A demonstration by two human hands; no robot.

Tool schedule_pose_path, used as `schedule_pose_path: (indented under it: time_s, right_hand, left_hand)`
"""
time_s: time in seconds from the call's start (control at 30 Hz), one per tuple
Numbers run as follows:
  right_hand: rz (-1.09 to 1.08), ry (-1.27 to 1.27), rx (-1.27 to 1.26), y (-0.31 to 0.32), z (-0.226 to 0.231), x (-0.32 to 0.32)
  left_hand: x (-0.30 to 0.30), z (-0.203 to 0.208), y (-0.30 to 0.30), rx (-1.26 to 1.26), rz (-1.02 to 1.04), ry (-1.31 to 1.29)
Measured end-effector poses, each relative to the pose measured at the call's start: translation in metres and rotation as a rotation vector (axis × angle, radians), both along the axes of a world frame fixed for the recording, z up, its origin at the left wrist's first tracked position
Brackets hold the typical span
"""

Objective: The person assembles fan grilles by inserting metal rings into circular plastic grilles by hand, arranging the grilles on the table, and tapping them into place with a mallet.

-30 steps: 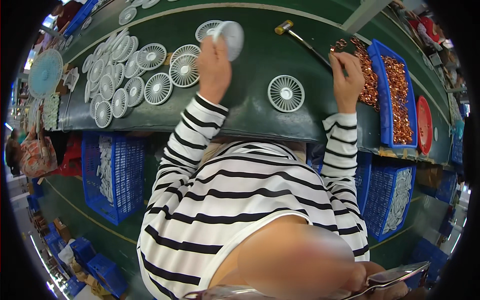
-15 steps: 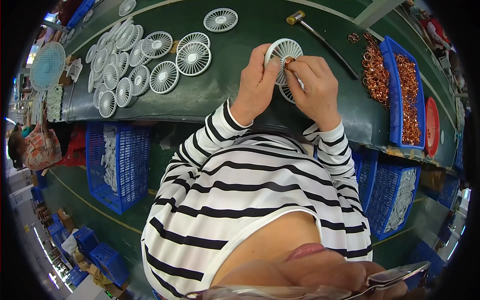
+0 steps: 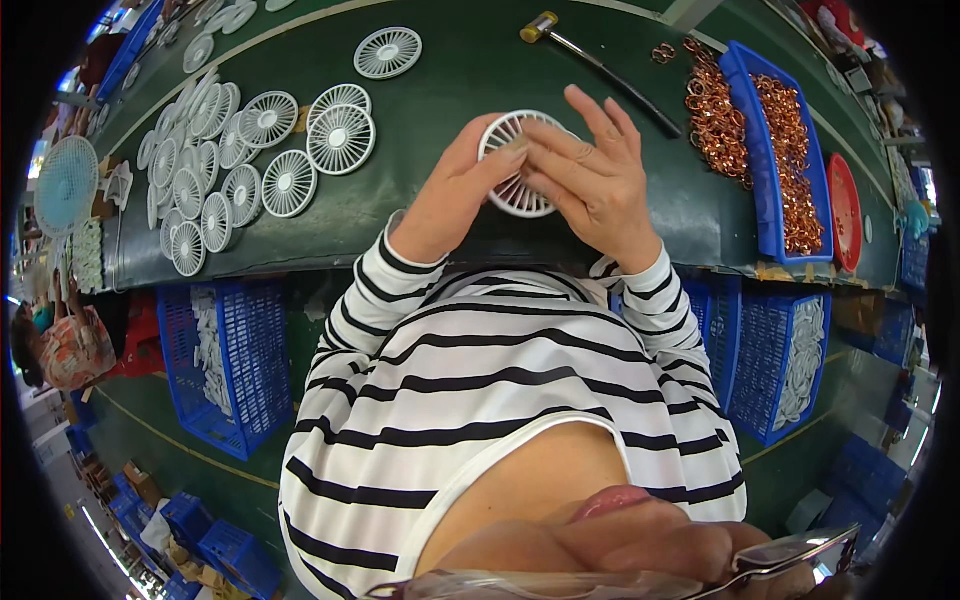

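Note:
A white spoked disc, like a small fan grille (image 3: 515, 198), is tilted up above the bench's front edge. My left hand (image 3: 447, 192) grips it by the left rim, thumb across its face. Against its right side rests my right hand (image 3: 598, 185), fingers stretched out, some over the disc's middle and two raised apart. The disc's centre is hidden behind these fingers, so no copper-coloured ring shows there. To the left on the bench stand and lie several more such white discs (image 3: 290, 183), some leaning in a dense heap.
Behind my hands lies a hammer (image 3: 610, 75) with a yellowish head. Loose copper-coloured rings (image 3: 715, 120) are piled beside a blue tray (image 3: 768, 215) of them at right, then a red dish (image 3: 845, 215). Blue crates (image 3: 265, 350) stand below the green bench (image 3: 380, 225).
My right fingers, pinched on a copper-coloured ring at the disc's centre before, have spread out over its right side. The view has shifted, and the held disc sits slightly lower and further left.

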State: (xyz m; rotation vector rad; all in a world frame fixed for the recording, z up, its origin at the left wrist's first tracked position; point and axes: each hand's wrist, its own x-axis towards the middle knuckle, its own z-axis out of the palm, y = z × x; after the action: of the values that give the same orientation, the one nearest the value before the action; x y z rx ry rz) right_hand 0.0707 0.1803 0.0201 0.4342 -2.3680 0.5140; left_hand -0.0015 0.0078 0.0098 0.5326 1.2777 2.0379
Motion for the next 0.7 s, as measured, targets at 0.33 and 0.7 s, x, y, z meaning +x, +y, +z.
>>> schedule_pose_path:
  time_s: [0.33,0.7]
  right_hand:
    - [0.413,-0.445,-0.582,0.043,0.000,-0.023]
    - [-0.821,-0.365,0.083,0.198,-0.075,-0.114]
  left_hand:
    - [0.004,-0.010,0.005,-0.083,0.098,0.311]
    - [-0.004,-0.026,0.026,-0.852,0.319,1.350]
